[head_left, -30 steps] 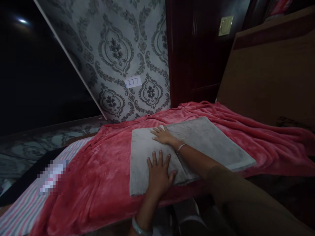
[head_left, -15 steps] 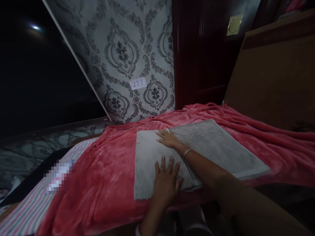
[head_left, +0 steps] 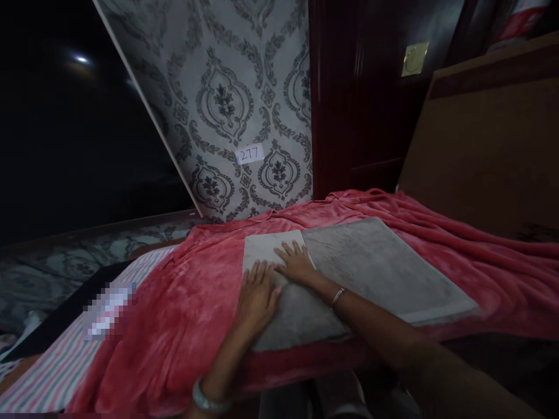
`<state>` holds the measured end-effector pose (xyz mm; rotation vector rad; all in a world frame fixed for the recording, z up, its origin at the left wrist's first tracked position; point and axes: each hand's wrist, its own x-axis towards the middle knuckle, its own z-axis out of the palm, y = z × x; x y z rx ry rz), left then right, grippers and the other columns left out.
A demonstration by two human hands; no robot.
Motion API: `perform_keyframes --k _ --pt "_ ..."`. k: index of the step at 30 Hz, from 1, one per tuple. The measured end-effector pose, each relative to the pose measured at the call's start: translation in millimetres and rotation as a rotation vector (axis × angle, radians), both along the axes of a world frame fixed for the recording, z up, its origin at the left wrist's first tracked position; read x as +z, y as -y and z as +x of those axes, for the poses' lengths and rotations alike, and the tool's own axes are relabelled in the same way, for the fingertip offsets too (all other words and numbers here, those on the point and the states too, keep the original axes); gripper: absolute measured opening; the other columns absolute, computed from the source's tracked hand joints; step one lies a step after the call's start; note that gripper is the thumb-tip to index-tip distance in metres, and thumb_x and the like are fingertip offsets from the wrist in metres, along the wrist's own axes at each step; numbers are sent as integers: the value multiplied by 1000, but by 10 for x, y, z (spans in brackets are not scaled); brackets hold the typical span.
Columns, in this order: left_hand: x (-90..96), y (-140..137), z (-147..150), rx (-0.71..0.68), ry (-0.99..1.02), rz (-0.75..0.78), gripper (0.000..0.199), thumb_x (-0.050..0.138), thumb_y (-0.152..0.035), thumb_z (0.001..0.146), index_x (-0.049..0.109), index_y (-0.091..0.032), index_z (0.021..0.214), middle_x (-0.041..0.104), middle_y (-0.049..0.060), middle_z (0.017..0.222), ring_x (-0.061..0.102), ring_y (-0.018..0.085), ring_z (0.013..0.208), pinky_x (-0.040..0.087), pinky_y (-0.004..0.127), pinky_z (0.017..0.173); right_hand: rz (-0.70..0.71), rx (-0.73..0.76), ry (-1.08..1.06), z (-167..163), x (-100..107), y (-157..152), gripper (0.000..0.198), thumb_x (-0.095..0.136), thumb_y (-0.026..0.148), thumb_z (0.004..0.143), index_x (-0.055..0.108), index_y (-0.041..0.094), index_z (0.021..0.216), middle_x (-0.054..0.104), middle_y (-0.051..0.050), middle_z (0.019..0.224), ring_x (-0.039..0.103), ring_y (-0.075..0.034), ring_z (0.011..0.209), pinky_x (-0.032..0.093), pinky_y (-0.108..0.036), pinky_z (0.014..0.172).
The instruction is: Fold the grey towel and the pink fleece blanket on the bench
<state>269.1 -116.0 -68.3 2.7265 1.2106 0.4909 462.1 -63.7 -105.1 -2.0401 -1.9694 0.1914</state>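
Left hand [head_left: 257, 298] at cloth [head_left: 379, 270] edge, blanket [head_left: 209, 270] beyond

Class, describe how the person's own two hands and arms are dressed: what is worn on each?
Both hands are gloveless. Below the left hand sits a thick, rounded, pale grey-green bangle. The right hand has a thin, silvery bracelet at its wrist; further up that arm is a dark, brownish sleeve. No left sleeve shows.

Free room above grey cloth [head_left: 375, 265] at right, right forearm [head_left: 369, 322] crossing its near edge; wall [head_left: 225, 105] behind
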Motion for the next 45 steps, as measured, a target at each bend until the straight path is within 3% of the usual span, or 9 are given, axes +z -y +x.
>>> perform_keyframes --k 7,13,16,20,25,30,34,38,45 --pt "-555 -101 -85 50 -213 124 58 53 -38 96 46 -28 153 29 14 167 23 37 155 23 67 121 27 2 -33 1 -31 67 71 42 66 99 34 33 162 19 -5 170 7 -40 156 5 -61 123" --pt "-31 -597 79 44 -123 -23 50 37 -25 101 53 -17 148 50 16 155 46 24 145 38 47 119 40 7 -51 4 -46 54 70 39 65 100 34 33 162 18 -5 170 6 -41 156 5 -62 122" --pt "182 -1054 313 44 -140 -41 52 35 -25 102 48 -16 151 43 15 160 38 26 150 30 50 123 51 12 -72 7 -42 50 71 41 66 99 34 34 161 18 -5 170 6 -41 156 5 -63 122" --pt "54 -1497 476 180 -245 -94 58 31 -38 104 38 -19 158 26 13 168 20 36 156 27 65 120 36 4 -106 18 -6 45 70 41 65 99 35 34 161 19 -3 170 4 -39 156 4 -61 123" --pt "-305 -1750 426 193 -251 -48 61 27 -42 103 34 -21 160 24 12 169 17 35 157 28 62 121 85 22 -153 45 24 33 71 44 64 98 37 30 160 22 -6 169 5 -39 156 3 -61 124" --pt "-304 -1881 412 165 -266 -49 61 25 -43 103 33 -25 160 25 9 169 18 35 157 29 64 119 96 22 -160 55 38 41 72 45 65 98 40 27 159 23 -7 169 6 -39 156 4 -61 124" --pt "-130 -1812 486 185 -349 -47 60 28 -40 102 40 -21 157 32 12 166 28 36 153 32 62 118 104 23 -159 54 78 63 68 43 62 100 40 28 159 25 -6 168 8 -35 157 5 -60 125" --pt "-86 -1344 619 111 -384 -1 59 21 -35 103 41 -20 156 34 13 165 28 32 154 32 61 117 52 50 -141 209 125 128 63 43 57 102 38 30 159 25 -6 168 13 -32 157 10 -60 124" --pt "-243 -704 717 156 -373 140 60 27 -41 103 35 -22 159 27 14 168 23 36 155 26 65 119 0 -129 5 1180 51 676 61 48 52 101 43 27 157 30 -8 166 22 -31 154 16 -57 123"
